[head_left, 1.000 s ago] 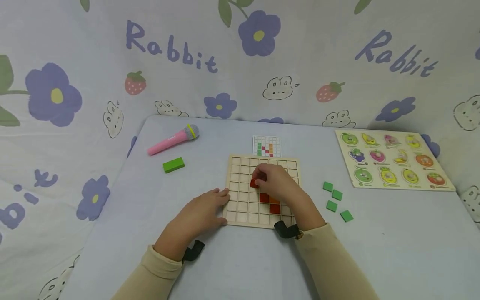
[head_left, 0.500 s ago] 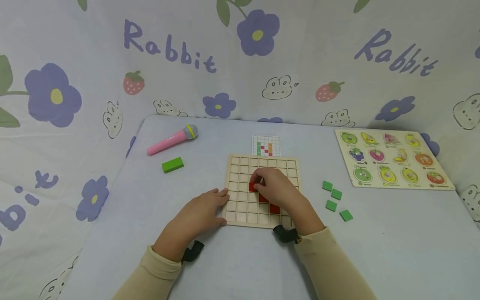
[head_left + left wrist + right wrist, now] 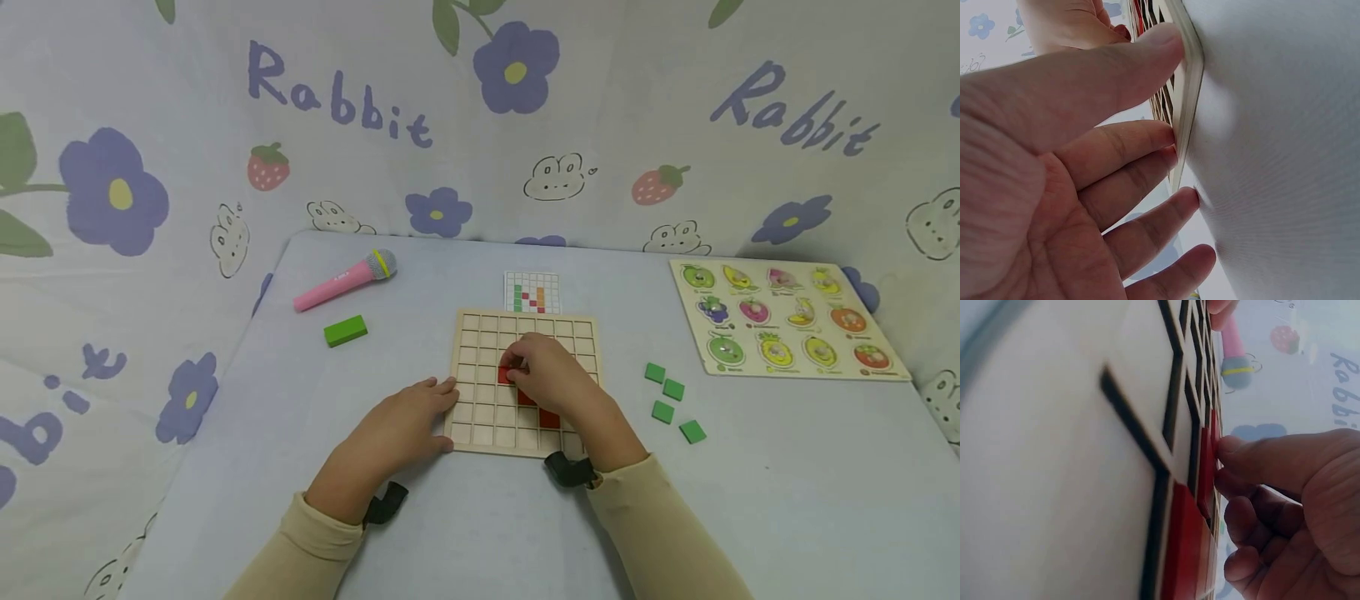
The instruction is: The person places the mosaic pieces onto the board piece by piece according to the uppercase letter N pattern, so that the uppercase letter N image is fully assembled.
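Note:
A wooden grid board [image 3: 483,412] lies on the table. At its left edge my left hand [image 3: 401,421] rests with straight, spread fingers; in the left wrist view its thumb and fingertips touch the board's rim [image 3: 1192,75]. My right hand [image 3: 555,379] is over the board, fingers bent, with thumb and forefinger at a red square tile [image 3: 503,375] that sits in a cell. Two more red tiles, one of them the lower red tile [image 3: 550,418], run diagonally down to the right. The right hand covers the cells beyond them.
Behind the board lies a pattern card [image 3: 532,292]. Several green tiles [image 3: 663,411] are scattered to the right, near a fruit puzzle board [image 3: 787,321]. A pink toy microphone [image 3: 345,281] and a green block [image 3: 346,331] lie at the left.
The red tile under my right fingers has gone from tilted to flat in its cell. The right hand has shifted slightly down. The left hand stays at the board's edge.

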Demonstrator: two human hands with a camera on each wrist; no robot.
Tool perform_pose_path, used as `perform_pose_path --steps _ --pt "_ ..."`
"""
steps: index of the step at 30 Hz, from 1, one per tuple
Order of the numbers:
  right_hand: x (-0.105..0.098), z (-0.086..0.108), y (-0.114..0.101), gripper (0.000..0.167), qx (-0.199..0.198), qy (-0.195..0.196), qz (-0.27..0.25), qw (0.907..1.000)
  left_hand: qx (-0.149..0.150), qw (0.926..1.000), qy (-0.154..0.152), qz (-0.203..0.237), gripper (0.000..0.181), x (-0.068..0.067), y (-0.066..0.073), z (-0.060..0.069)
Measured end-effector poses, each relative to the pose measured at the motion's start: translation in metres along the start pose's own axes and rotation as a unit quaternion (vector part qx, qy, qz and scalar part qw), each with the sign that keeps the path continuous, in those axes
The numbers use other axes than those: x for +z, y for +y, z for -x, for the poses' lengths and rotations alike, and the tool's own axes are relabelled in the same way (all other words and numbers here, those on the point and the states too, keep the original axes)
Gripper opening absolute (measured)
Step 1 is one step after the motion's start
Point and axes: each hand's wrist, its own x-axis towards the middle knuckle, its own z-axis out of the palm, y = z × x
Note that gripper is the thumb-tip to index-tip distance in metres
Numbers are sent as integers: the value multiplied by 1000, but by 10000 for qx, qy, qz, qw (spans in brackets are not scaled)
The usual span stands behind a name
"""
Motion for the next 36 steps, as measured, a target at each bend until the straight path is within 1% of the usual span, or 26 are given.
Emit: perform_pose_path --steps 4,8,11,13,15,18,21,24,26,33,36 --pt "-13 7 5 15 107 86 -238 9996 -10 10000 -7 -1 74 0 1 0" --pt "-37 20 21 20 408 516 -378 9971 9 10000 0 -5 74 -2 2 1" --pt "-54 35 43 22 735 839 -341 9932 11 10000 -12 -19 74 -3 2 2" --pt "-64 46 61 24 979 945 -275 9903 -1 10000 -16 -22 75 -4 2 2" --pt "-72 57 80 27 1286 942 -250 9869 -11 10000 -26 -25 75 -4 2 2" --pt "-78 72 106 32 1687 873 -198 9816 -20 10000 -35 -47 75 -5 2 2" --pt "-80 83 125 36 2009 759 -254 9763 -33 10000 -57 -48 75 -5 1 2" --pt "-79 89 136 39 2138 661 -291 9742 -50 10000 -39 -34 75 -5 1 1" --pt "-79 91 139 39 2138 645 -300 9743 -71 10000 -36 -15 75 -5 0 1" --pt "-79 93 140 38 1979 785 -267 9767 -27 10000 -52 8 75 -5 2 0" --pt "-79 94 140 35 1989 822 -291 9761 -15 10000 -54 38 74 -5 3 -1"
